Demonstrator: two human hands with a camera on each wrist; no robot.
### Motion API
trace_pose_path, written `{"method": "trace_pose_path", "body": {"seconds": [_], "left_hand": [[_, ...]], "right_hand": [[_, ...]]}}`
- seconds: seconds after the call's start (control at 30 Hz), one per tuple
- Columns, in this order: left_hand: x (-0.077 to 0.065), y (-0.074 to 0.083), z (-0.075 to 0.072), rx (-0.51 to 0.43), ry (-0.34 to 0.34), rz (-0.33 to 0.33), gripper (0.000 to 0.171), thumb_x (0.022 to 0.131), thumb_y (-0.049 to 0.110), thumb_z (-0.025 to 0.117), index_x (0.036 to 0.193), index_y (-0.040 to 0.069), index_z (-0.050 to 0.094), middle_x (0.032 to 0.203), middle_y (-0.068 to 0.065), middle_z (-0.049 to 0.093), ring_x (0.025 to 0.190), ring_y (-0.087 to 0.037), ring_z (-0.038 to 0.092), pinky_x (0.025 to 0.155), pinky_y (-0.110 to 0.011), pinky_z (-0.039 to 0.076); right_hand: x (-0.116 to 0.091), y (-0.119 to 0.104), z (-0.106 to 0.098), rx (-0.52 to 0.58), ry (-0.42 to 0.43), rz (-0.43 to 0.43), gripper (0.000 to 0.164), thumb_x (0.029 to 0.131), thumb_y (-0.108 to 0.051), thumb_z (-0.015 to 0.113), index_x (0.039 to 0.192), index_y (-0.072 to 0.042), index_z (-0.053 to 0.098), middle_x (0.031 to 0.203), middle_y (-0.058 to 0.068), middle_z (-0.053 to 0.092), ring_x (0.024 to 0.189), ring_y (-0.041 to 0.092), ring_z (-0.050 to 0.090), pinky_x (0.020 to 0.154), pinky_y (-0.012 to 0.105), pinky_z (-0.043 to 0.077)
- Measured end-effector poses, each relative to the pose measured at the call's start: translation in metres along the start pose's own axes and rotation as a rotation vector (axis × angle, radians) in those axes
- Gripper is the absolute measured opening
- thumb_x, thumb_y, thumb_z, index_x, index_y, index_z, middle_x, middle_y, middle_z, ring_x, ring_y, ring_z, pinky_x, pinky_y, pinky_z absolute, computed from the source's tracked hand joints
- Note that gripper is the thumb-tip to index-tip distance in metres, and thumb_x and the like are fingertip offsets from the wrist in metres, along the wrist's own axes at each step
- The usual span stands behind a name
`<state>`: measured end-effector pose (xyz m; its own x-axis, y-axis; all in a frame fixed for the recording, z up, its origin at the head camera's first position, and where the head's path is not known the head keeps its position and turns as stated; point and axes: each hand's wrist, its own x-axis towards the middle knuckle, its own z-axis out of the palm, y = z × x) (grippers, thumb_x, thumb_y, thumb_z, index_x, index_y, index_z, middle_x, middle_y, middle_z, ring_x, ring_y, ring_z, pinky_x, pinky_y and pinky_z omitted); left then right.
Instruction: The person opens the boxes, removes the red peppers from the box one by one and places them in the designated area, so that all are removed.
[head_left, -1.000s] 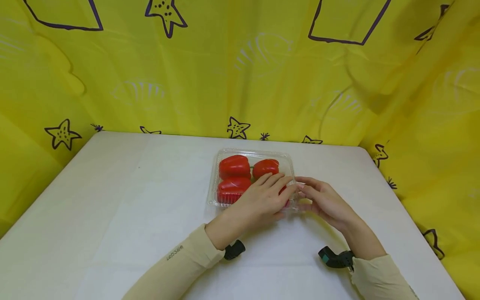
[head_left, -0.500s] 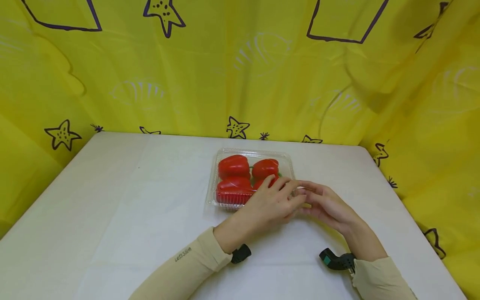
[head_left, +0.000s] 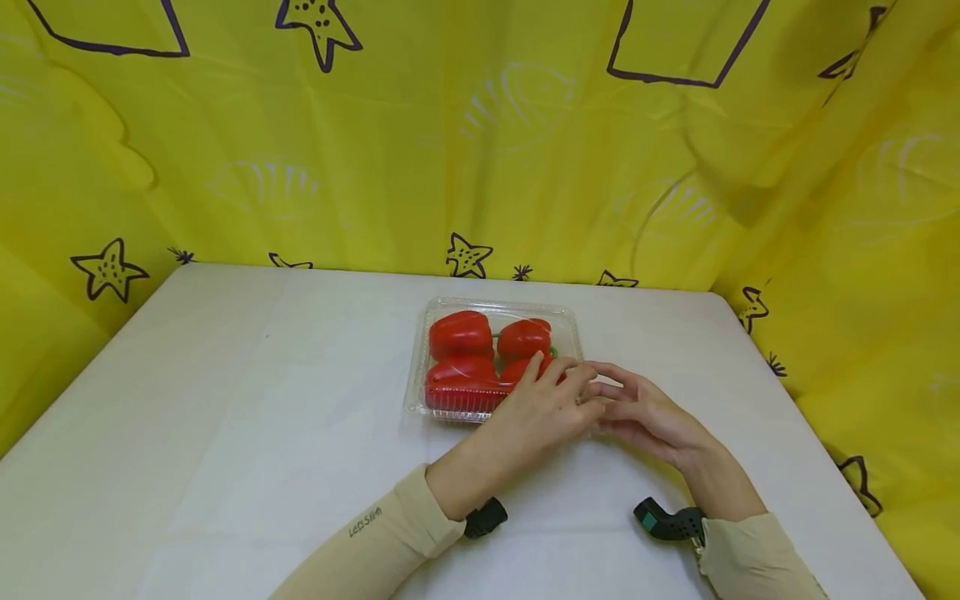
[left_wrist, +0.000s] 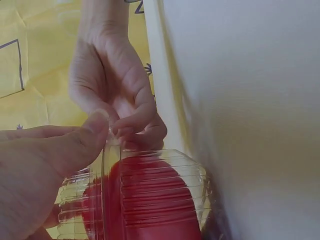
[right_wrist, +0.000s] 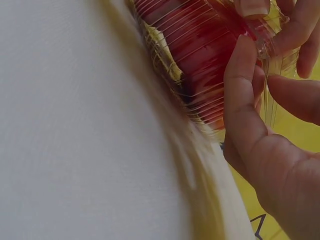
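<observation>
A clear plastic clamshell box (head_left: 415, 367) with several red bell peppers (head_left: 461, 335) inside sits on the white table, its lid down over them. At its near right corner my left hand (head_left: 551, 408) reaches over the lid, with the thumb and bent fingers pinching the rim. My right hand (head_left: 656, 417) meets it from the right, fingertips close to the left ones. In the right wrist view, the right thumb and forefinger (right_wrist: 242, 75) pinch the box's edge. The left wrist view shows the left thumb (left_wrist: 96, 125) against the joined rim, above a pepper (left_wrist: 155, 200) behind the ribbed wall.
The white tabletop (head_left: 262, 400) extends around the box on every side. A yellow curtain (head_left: 405, 167) printed with stars and fish hangs along the back and sides. Dark wrist cameras (head_left: 667, 521) are strapped on below the beige sleeves (head_left: 375, 533).
My left hand has slid off the lid's top toward the near right corner, its fingers now bent at the rim, uncovering more of the near right pepper. The right hand stays at that corner.
</observation>
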<state>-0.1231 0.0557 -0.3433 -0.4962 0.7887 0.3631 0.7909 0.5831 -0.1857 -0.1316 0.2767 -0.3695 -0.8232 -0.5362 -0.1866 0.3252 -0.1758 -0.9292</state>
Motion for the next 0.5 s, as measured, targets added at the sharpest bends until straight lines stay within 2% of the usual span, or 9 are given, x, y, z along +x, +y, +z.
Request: {"method": "trace_pose_path", "body": {"seconds": [0.3,0.5], "left_hand": [[-0.0004,0.0028,0.0040,0.052,0.019,0.012,0.032,0.094,0.025,0.068,0.126,0.032,0.067,0.135,-0.004,0.055,0.129,-0.025,0.051,0.106,-0.054,0.047],[-0.0004,0.0032,0.0067,0.113,0.038,0.033,0.022,0.096,0.024,0.065,0.117,0.027,0.071,0.126,0.000,0.058,0.130,-0.025,0.051,0.104,-0.055,0.048]], "right_hand": [[-0.0003,0.0016,-0.0056,0.040,-0.078,-0.006,0.055,0.097,0.010,0.045,0.142,-0.022,0.041,0.122,0.001,0.061,0.103,0.014,0.062,0.092,0.025,0.054],[0.0008,0.0021,-0.0063,0.068,-0.104,-0.005,0.059,0.096,0.012,0.044,0.145,-0.022,0.037,0.125,0.003,0.060,0.105,0.014,0.062,0.095,0.026,0.054]]}}
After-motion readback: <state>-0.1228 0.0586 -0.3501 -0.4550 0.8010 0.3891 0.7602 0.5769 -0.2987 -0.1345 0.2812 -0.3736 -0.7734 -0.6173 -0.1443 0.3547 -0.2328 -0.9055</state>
